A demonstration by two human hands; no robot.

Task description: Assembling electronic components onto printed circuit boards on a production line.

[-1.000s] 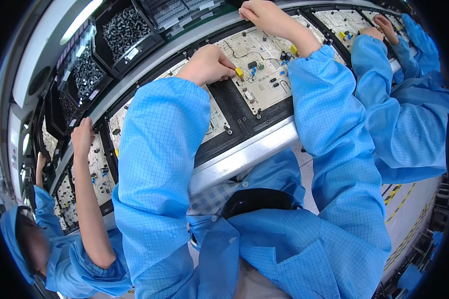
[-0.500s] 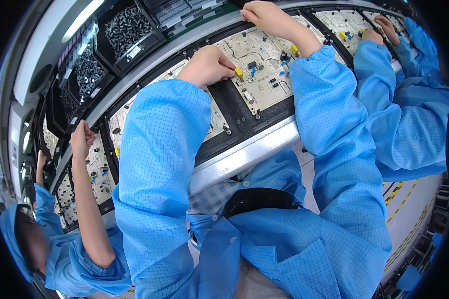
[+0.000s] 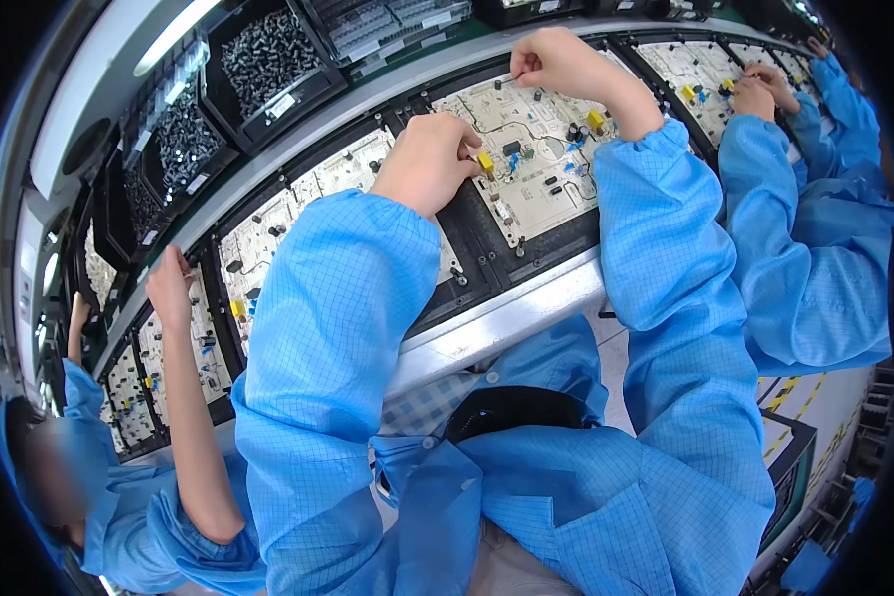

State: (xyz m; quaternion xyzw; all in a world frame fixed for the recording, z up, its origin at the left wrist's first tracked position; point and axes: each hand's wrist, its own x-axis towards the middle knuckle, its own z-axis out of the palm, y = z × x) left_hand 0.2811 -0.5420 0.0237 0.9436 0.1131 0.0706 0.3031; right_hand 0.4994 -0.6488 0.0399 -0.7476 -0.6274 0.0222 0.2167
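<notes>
My left hand (image 3: 429,164) is closed over the left edge of a pale circuit board (image 3: 541,211), its bent fingertips beside a yellow block-shaped component (image 3: 485,163) standing on that board. Whatever lies between those fingertips is hidden. At the board's far edge my right hand (image 3: 566,70) is curled, thumb and fingers drawn together; I cannot make out anything held in it. Black, blue and green components and a second yellow block (image 3: 595,120) are fitted on the board. A black frame (image 3: 482,253) surrounds it.
Black bins of small dark parts (image 3: 268,65) stand beyond the line at the far left. A metal rail (image 3: 507,316) runs along the near side. Framed boards continue both ways. Co-workers' hands reach over boards at left (image 3: 172,288) and right (image 3: 755,94).
My right hand has come back from beyond the board to its far edge. My left hand stays by the yellow component. The whole view has shifted slightly.
</notes>
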